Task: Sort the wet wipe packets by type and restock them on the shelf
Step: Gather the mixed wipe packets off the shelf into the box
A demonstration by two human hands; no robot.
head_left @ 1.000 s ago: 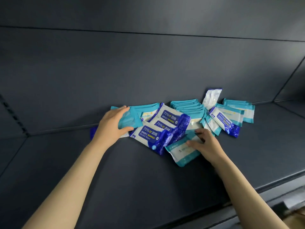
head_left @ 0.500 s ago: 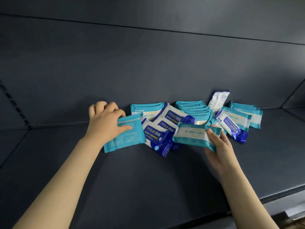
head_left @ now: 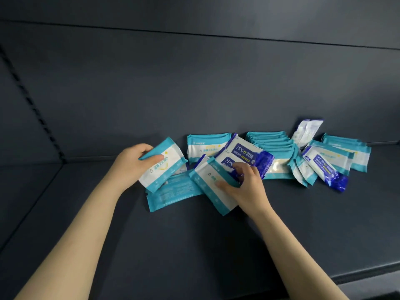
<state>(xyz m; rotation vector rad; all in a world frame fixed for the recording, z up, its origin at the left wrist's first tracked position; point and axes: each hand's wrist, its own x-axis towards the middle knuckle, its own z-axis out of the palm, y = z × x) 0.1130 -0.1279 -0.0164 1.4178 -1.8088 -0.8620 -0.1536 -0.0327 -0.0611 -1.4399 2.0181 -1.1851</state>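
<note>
Each hand (head_left: 129,164) (head_left: 244,182) grips a teal packet (head_left: 163,164) (head_left: 213,187).

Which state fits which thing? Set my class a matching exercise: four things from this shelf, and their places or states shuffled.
1 left hand
2 right hand
3 white packet
4 face-down teal packet

A leans on the back wall
B lies flat on the shelf
C grips the leftmost teal packet
D grips a teal packet overlapping a blue 75% packet

Pairs: 1-C, 2-D, 3-A, 4-B
</note>
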